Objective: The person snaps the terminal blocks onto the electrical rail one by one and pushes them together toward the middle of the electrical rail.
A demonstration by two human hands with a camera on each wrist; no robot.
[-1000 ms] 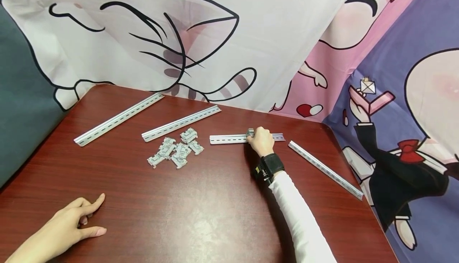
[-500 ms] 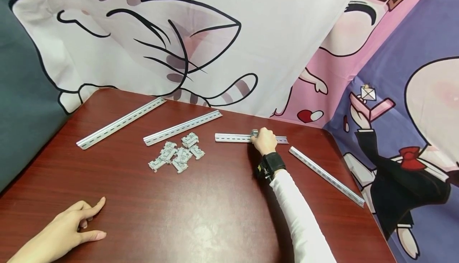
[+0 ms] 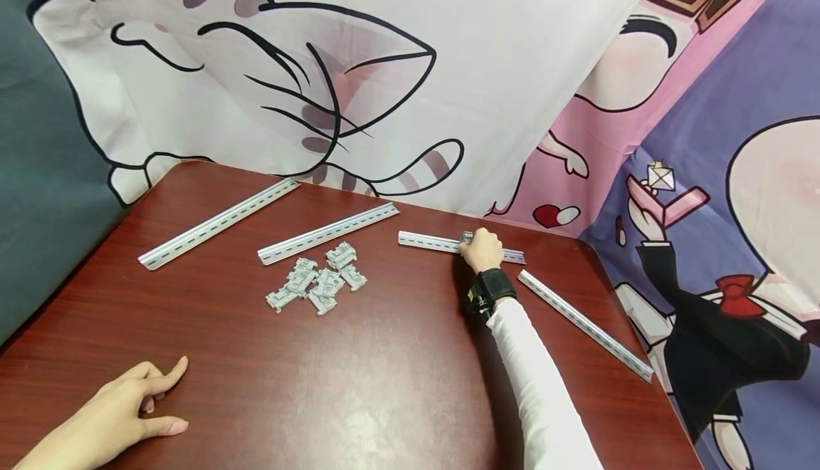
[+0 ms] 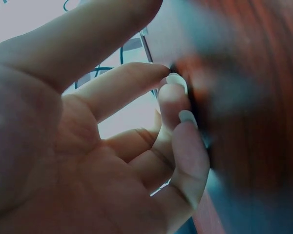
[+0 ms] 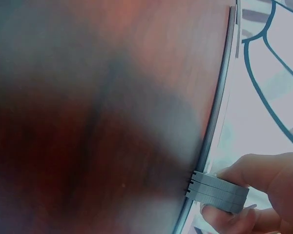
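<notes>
With thumb and fingers, my right hand (image 3: 483, 251) pinches a small stack of grey DIN-rail terminal blocks (image 5: 217, 191). The blocks sit across a slotted metal DIN rail (image 3: 426, 242) at the back right of the table; the hand covers part of that rail. In the right wrist view the rail (image 5: 217, 105) runs under the stack as a thin strip. My left hand (image 3: 118, 409) rests at the front left of the table, thumb and index finger extended, the other fingers bent, holding nothing. Its palm (image 4: 102, 180) shows in the left wrist view.
Loose grey terminal blocks (image 3: 328, 285) lie in a pile at mid-table. Two more rails, a left one (image 3: 218, 224) and a middle one (image 3: 329, 233), lie behind and beside it. Another rail (image 3: 586, 326) lies along the right edge. A printed cloth (image 3: 500, 85) hangs behind the table (image 3: 288, 384).
The rail under my right hand has shifted right and turned, its right end now nearer to me. The right hand has moved along with it, still pinching the blocks. My left hand stays put.
</notes>
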